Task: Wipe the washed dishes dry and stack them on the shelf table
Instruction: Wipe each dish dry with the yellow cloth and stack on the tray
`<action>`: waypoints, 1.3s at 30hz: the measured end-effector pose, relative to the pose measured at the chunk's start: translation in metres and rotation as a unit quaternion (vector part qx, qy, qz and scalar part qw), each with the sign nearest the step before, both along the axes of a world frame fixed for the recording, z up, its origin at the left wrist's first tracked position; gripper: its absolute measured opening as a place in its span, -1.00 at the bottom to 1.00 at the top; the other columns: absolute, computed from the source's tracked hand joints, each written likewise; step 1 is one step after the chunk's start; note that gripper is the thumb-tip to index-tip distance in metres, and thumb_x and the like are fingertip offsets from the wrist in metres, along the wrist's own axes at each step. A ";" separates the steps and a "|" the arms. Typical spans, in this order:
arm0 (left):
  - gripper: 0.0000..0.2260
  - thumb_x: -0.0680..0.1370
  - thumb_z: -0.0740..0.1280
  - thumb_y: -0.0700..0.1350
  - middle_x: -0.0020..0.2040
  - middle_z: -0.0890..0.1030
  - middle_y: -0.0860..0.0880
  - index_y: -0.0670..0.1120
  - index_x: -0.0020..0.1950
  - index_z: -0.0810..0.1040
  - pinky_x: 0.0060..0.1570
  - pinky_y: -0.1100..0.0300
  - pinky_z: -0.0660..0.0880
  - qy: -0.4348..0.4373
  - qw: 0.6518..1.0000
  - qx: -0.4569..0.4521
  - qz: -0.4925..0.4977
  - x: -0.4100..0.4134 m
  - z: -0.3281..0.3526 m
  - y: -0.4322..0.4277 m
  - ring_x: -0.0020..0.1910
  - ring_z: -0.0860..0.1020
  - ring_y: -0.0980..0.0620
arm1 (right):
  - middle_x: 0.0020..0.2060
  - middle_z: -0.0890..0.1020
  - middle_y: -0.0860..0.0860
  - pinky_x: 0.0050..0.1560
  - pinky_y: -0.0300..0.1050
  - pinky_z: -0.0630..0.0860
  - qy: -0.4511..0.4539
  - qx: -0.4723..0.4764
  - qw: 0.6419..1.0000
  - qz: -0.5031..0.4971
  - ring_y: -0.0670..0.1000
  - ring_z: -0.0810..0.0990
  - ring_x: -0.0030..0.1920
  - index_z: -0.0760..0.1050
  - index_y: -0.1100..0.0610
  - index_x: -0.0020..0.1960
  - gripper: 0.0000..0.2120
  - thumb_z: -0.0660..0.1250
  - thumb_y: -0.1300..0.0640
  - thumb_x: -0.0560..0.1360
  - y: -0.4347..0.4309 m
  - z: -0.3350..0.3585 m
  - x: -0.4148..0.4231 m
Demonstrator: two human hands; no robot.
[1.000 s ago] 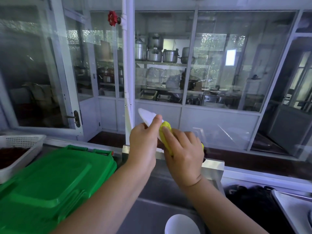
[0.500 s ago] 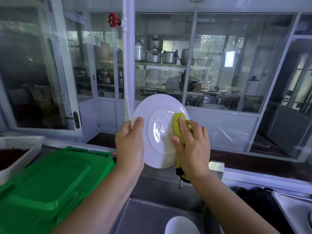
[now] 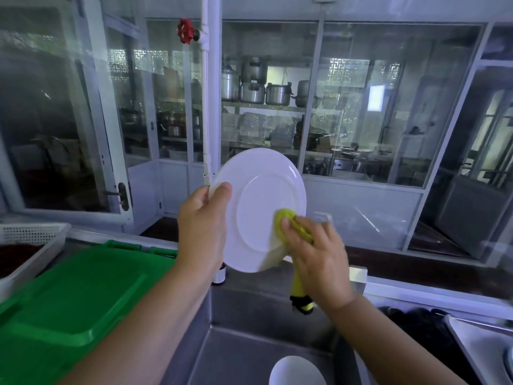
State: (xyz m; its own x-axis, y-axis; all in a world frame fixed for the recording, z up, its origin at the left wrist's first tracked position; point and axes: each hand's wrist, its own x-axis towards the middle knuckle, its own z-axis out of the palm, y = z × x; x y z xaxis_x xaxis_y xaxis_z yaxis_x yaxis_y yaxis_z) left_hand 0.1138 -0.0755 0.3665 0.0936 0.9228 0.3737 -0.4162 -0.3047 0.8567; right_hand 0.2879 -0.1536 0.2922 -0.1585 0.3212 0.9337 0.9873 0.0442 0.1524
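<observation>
Pressing cloth [image 3: 283, 215] against plate [image 3: 258, 201], fingers [image 3: 291, 227] curled

Left: blocked by green bin lid [image 3: 72, 298]
Below: sink [image 3: 249, 304] left open, bowl [image 3: 297, 370] at front
Ahead: closed off by glass wall [image 3: 361, 134]

A white vertical pipe [image 3: 206, 112] stands before a white-framed glass partition wall [image 3: 361, 191], a red valve wheel [image 3: 185, 31] on its left near the top. Right of the pipe, behind the glass, round steel pots [image 3: 252, 93] sit on a metal shelf [image 3: 277, 108]; left of it, a white-framed glass door [image 3: 55, 129] with a dark handle [image 3: 123, 196].
</observation>
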 end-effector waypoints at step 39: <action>-0.65 0.43 0.26 0.07 -0.50 0.19 0.06 -0.11 -0.34 0.19 -0.42 0.14 0.13 0.203 0.953 0.220 0.048 0.011 -0.016 -0.025 -0.44 0.16 0.10 | -0.01 0.62 0.01 -0.14 -0.10 0.46 0.193 0.063 0.978 0.046 0.02 0.57 -0.08 0.60 0.04 0.21 -0.66 0.14 0.07 0.55 0.009 0.078 -0.029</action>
State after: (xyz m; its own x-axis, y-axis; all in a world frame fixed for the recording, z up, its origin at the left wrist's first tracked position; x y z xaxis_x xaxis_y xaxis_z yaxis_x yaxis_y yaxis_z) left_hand 0.1244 -0.1003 0.3504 0.2367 0.6963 0.6776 -0.0296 -0.6919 0.7214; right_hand 0.2594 -0.1442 0.3700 0.1902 0.2009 0.9610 0.9654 0.1395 -0.2202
